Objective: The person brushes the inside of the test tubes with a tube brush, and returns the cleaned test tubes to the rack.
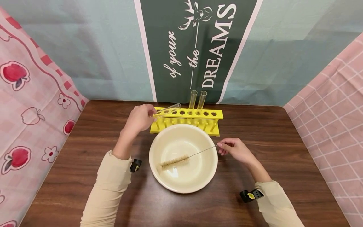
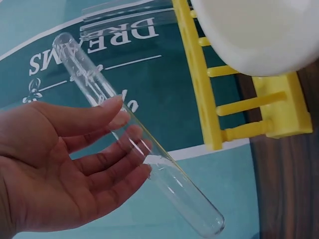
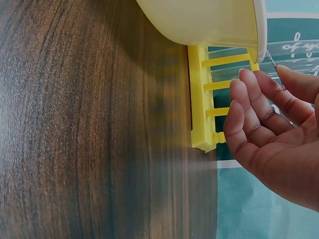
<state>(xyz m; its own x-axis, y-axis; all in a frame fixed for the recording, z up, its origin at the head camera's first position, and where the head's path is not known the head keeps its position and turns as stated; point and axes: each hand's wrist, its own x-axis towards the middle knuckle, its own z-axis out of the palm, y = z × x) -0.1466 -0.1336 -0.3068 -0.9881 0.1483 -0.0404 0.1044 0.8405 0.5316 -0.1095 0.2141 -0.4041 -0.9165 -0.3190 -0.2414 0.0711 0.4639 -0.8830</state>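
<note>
My left hand (image 1: 141,118) pinches a clear glass test tube (image 2: 174,186) between thumb and fingers, tilted above the left end of the yellow test tube rack (image 1: 218,115). At the right rim of the cream basin (image 1: 182,189), my right hand (image 1: 235,149) pinches the twisted wire end of a test tube brush (image 1: 175,161). The brush's bristles lie over the inside of the basin. In the right wrist view only a short piece of the wire shows, by the right thumb (image 3: 299,82). Two more test tubes (image 1: 193,99) stand upright in the rack.
The basin stands on a dark wooden table (image 1: 93,132), just in front of the rack. A printed cloth (image 1: 113,63) hangs behind the table. Patterned pink cloths (image 1: 37,104) line both sides.
</note>
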